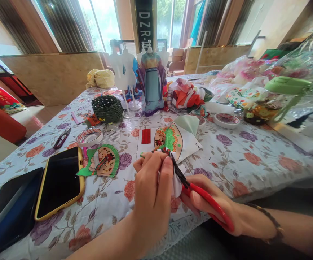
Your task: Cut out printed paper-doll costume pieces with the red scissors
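Observation:
Red-handled scissors are in my right hand, with the dark blades pointing up and away beside my left thumb. My left hand is closed in a pinch on a piece of printed fabric, whose white side hangs below the fingers. The blades lie against this fabric; whether they are cutting into it is hidden by my fingers. Just beyond my hands lies a white sheet with a printed green and orange pattern piece. To the left, a cut-out green and tan printed piece lies flat on the tablecloth.
Two phones lie at the left. Thread snips, a tape roll and a dark woven basket stand farther back. A small dressed mannequin is at the rear centre. A green-lidded bottle stands right, near plastic bags.

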`<state>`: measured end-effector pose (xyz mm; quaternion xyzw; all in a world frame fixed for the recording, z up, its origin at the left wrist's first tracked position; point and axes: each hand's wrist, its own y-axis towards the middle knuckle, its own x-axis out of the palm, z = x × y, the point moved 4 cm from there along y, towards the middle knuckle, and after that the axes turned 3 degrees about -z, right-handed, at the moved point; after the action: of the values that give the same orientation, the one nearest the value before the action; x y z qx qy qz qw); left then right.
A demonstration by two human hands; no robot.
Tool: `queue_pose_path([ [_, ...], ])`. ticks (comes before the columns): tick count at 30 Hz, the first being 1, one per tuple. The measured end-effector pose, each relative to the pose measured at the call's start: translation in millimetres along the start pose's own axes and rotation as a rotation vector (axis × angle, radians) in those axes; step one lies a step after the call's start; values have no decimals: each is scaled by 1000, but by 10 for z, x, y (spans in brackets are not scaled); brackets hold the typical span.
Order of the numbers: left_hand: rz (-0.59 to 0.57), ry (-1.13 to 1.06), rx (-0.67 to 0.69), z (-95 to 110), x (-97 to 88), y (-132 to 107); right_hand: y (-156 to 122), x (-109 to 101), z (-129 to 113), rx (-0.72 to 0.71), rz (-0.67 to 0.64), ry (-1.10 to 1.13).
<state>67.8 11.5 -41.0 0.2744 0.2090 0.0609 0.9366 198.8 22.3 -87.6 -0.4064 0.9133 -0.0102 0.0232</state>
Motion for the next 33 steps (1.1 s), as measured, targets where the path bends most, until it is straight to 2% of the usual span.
queue_pose_path([
  [8, 25, 33, 39, -7, 1, -4, -1, 32, -79, -70, -43, 15],
  [12, 39, 23, 36, -9, -6, -2, -16, 44, -64, -54, -71, 59],
  [17, 30, 14, 35, -2, -13, 1, -2, 48, -53, -102, -77, 126],
  [23, 29, 1, 28, -22, -34, 6, -8, 57, -139, -130, -101, 66],
  [28, 49, 2, 19, -45, -49, 38, -24, 36, -83, -112, -96, 72],
  [33, 60, 37, 51, -25, -72, 67, -13, 21, -17, -164, -90, 137],
])
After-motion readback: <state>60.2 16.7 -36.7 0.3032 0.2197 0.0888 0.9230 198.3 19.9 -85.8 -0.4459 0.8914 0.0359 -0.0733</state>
